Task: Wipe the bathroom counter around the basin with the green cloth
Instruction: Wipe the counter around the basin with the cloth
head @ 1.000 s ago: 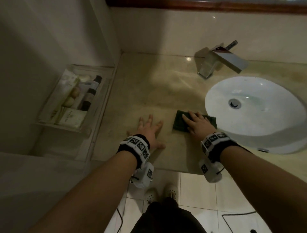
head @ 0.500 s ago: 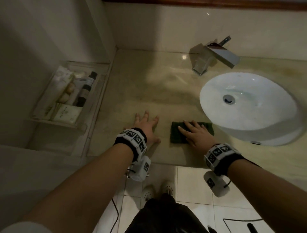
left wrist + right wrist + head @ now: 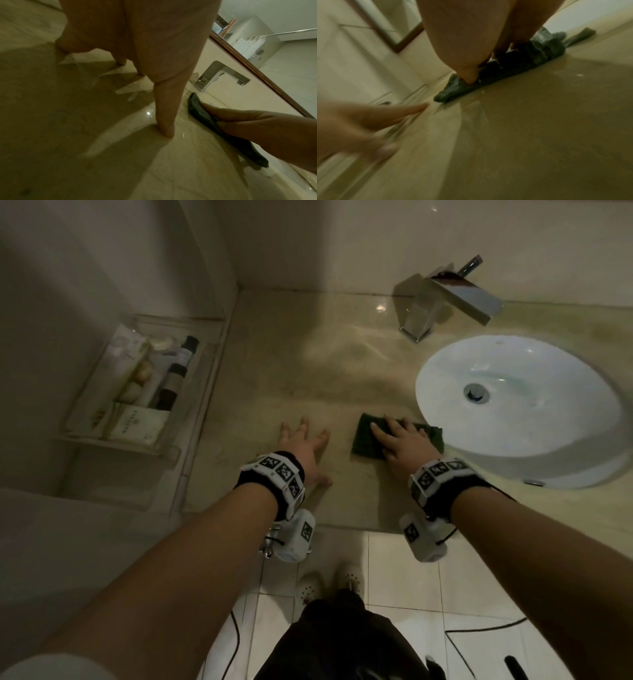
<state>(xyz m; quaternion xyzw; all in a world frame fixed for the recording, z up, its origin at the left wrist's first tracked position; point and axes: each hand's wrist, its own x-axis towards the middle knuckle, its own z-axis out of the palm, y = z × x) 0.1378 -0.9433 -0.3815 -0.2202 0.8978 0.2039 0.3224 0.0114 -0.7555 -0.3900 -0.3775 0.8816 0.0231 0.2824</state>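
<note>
A dark green cloth [image 3: 368,436] lies flat on the beige stone counter [image 3: 291,378], just left of the white oval basin [image 3: 534,436]. My right hand [image 3: 400,436] presses down on the cloth with straight fingers; in the right wrist view the fingertips [image 3: 471,79] push into the cloth [image 3: 505,70]. My left hand [image 3: 303,443] rests flat on the bare counter to the left of the cloth, fingers spread. In the left wrist view its thumb [image 3: 165,121] touches the glossy counter, with the cloth [image 3: 200,112] beyond it.
A chrome tap [image 3: 442,299] stands behind the basin by the back wall. A clear tray [image 3: 137,392] of toiletry bottles and packets sits on a lower shelf at the left. The counter's front edge runs just under my wrists, with white floor tiles [image 3: 394,570] below.
My right hand has slid the cloth towards the front edge and then away from it again, staying beside the basin. The left hand has kept its place on the counter.
</note>
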